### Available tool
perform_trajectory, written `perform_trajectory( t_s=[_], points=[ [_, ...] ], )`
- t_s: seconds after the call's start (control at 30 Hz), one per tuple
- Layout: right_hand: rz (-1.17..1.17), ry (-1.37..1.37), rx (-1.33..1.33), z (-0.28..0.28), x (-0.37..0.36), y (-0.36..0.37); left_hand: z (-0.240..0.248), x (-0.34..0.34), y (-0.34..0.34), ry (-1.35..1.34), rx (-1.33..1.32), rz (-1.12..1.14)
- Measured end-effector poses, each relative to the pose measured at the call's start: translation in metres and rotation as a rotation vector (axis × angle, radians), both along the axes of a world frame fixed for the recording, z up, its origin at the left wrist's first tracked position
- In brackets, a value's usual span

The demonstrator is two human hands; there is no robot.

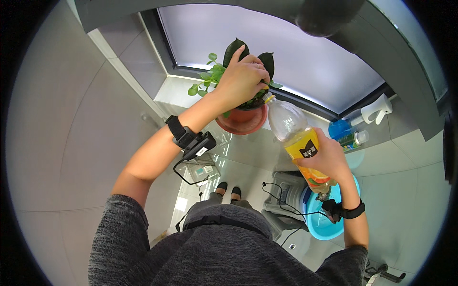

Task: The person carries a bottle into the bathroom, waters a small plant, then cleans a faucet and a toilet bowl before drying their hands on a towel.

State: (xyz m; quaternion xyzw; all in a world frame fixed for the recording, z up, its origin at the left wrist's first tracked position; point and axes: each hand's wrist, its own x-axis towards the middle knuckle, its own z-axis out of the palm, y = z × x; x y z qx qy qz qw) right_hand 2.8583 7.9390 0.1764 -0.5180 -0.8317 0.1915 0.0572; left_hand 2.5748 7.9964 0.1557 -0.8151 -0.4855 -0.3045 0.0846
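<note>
A clear plastic drink bottle [296, 138] with a yellow and orange label lies tilted in my right hand [327, 157], which wraps round its lower part. Its open neck points up-left at the plant pot [242, 123], a reddish-brown round one on the sill. My left hand [244, 76] is over the potted plant [234, 51], index finger stretched along a dark leaf and the other fingers curled. At those curled fingertips, just above the bottle mouth, shows a small yellow cap [265, 87]. Part of the plant is hidden behind my left hand.
A spray bottle [343, 127] with blue liquid and a green can [350, 140] stand right of the drink bottle. Below are a light-blue basin [324, 226] and a grey stool [281, 183]. A frosted window [286, 52] is behind the plant; cables hang from both wrists.
</note>
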Motion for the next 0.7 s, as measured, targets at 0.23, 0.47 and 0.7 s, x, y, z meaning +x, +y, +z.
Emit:
perform_trajectory(
  t_s=[0.23,0.47,0.7],
  points=[
    [0.019,-0.101,0.029,0.021,-0.008,0.004,-0.004,-0.003,0.003,-0.004,0.008,-0.029],
    [0.039,-0.123,0.041,0.025,-0.009,0.008,-0.003,-0.005,0.002,-0.012,0.009,-0.044],
    [0.049,-0.140,0.081,0.028,-0.010,0.008,-0.005,-0.006,0.004,-0.031,0.014,-0.051]
  ],
)
